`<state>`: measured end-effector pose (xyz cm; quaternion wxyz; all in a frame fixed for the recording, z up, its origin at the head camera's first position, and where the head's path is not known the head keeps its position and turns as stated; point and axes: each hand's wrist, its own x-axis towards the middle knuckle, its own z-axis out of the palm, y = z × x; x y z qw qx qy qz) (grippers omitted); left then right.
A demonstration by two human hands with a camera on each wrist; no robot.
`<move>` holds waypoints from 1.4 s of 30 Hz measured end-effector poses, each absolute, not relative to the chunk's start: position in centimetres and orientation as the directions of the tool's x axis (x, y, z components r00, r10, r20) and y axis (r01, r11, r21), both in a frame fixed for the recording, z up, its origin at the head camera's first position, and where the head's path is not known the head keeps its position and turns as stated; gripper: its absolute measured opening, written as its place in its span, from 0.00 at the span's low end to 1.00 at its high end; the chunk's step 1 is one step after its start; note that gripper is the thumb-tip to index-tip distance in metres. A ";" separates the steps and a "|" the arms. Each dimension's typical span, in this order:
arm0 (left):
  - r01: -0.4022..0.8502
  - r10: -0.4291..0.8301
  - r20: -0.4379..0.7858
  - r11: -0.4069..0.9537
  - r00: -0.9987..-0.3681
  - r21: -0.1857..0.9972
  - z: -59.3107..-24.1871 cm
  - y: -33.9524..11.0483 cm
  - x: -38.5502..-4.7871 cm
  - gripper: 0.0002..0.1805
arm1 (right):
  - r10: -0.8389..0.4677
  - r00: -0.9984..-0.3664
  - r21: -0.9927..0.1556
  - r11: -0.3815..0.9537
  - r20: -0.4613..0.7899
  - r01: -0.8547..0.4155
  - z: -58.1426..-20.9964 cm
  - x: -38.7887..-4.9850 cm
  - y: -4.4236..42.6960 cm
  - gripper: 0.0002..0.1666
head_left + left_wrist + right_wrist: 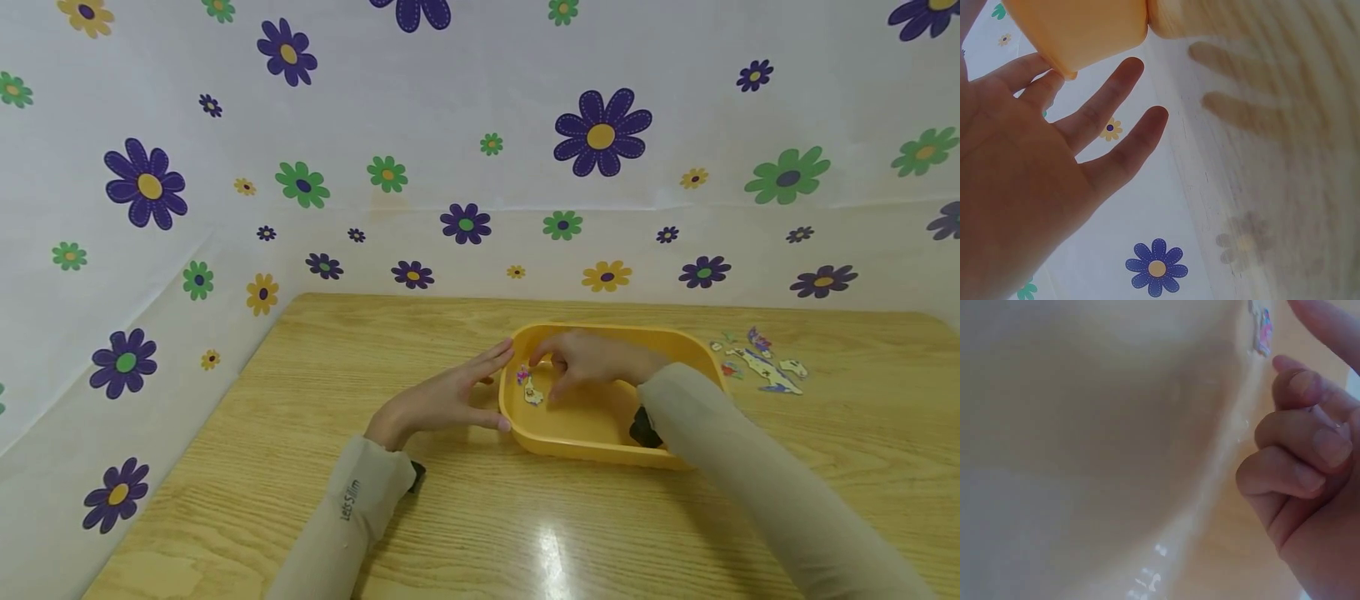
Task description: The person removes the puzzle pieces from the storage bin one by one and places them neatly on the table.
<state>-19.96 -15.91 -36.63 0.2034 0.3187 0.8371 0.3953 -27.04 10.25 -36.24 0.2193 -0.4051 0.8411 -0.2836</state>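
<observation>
A yellow plastic tray [600, 454] with rounded corners stands on the table. My left hand [442, 404] is at its left end, fingers stretched and spread. In the left wrist view, fingertips of this hand touch the tray's outer wall [1091, 31]. My right hand [588, 362] reaches down inside the tray, index finger and thumb apart, with the other fingers curled in the right wrist view. Close to these fingertips, small flat cutouts lie at the tray's left end: a pink-purple piece [522, 375] and a pale piece [532, 392]. No held object shows in either hand.
More flat cutouts, including a long pale piece with blue edges [768, 371] and a red-purple one [759, 339], lie on the wooden table [442, 517] right of the tray. A white flower-print sheet [450, 100] stands behind and at the left.
</observation>
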 end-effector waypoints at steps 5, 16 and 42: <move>0.366 0.693 -0.093 0.484 -0.715 0.795 -36.7 -15.9 -20.0 0.54 | -0.816 -0.559 -0.642 0.510 -0.149 -0.573 -36.6 -27.0 10.0 0.33; 0.369 0.690 -0.090 0.487 -0.718 0.792 -36.6 -16.0 -20.0 0.54 | -0.799 -0.581 -0.594 0.545 -0.154 -0.592 -37.5 -27.0 9.5 0.35; 0.377 0.694 -0.094 0.494 -0.714 0.783 -36.5 -15.9 -20.0 0.53 | -0.743 -0.640 -0.501 0.638 -0.199 -0.585 -37.3 -26.3 8.6 0.30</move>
